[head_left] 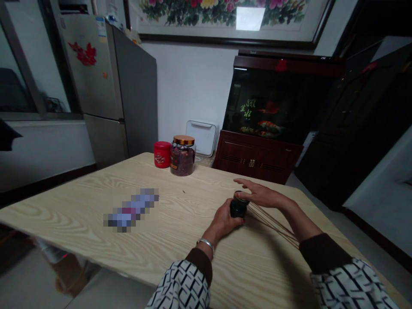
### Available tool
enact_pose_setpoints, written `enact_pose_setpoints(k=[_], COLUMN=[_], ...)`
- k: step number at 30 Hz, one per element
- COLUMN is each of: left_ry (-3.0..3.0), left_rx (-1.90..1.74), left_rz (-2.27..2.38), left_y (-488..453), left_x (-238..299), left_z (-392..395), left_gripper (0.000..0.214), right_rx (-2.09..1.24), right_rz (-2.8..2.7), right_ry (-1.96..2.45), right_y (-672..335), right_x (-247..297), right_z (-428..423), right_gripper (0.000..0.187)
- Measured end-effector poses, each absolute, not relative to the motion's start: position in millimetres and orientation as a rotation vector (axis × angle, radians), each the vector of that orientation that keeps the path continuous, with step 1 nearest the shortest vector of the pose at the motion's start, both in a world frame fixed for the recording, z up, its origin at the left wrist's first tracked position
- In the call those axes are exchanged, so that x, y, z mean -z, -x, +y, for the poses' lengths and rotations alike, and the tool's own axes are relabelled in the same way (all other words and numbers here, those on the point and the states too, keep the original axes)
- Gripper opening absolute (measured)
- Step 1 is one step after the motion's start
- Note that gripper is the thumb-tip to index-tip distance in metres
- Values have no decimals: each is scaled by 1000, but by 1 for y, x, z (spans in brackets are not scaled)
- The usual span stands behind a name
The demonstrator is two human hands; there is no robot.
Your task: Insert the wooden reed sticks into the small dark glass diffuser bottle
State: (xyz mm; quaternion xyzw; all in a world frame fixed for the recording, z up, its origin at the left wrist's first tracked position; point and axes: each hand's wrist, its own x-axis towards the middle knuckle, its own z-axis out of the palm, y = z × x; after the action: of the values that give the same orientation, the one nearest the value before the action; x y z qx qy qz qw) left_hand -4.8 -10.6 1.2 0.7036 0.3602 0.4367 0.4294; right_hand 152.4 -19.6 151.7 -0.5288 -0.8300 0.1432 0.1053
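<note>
A small dark glass bottle (238,209) with a dark round cap (241,196) stands upright on the table. My left hand (224,218) is wrapped around the bottle's lower part, thumb toward me. Over the cap is my right hand (257,193), its fingers stretched out and apart. The right thumb lies at the cap's edge; whether it presses on it I cannot tell. Several thin brown sticks (273,224) run from beside the bottle toward my right forearm, partly hidden by that arm.
The pale wooden table (167,244) carries a red canister (162,154) and a large jar of dark dried contents (183,159) at its far edge. A blurred-out flat object (131,210) lies at the left. Behind stand a fridge (138,90) and a fish tank (257,107).
</note>
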Motion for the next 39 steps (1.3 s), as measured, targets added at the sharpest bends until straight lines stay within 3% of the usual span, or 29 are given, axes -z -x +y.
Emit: enact_pose_setpoints(k=[3,8,14,17,20,23,26,29,39], left_ry=[-1749,-1749,-1738,-1757,-1761,-1739,-1745,-1757,-1771], left_rx=[-1094,-1066,-1090,-1088,-1093,-1091,-1080,-1085,-1105], left_rz=[884,911,899,903,896,895,893,889,895], left_y=[6,6,4,4,4,4,4,5,4], left_x=[-3,-6,-2,-1,-1,-2,-2,-2,2], left_z=[-11,-13,-11,-10,-10,-10,-10,-10,-9], left_gripper=[64,64,67,64,65,66,63,64,61], right_rx=[-463,144,-246,-68,111,-90,-306,-327,-182], right_rz=[-2511,-2259,-2563,-2550,-2345,-2436,-2545,-2504,-2383], right_ry=[1517,2004,1597,1731,1975,1777,1486,1469,1485], right_y=[-155,-145,-153,-150,-148,-154,-161,-161,-154], right_x=[-156,-159,-153,-151,-150,-145,-138,-132,-124], right_z=[-22,-27,-32,-34,-34,-32,-29,-26,-36], right_gripper=[72,80,86,75,81,87,68,46,41])
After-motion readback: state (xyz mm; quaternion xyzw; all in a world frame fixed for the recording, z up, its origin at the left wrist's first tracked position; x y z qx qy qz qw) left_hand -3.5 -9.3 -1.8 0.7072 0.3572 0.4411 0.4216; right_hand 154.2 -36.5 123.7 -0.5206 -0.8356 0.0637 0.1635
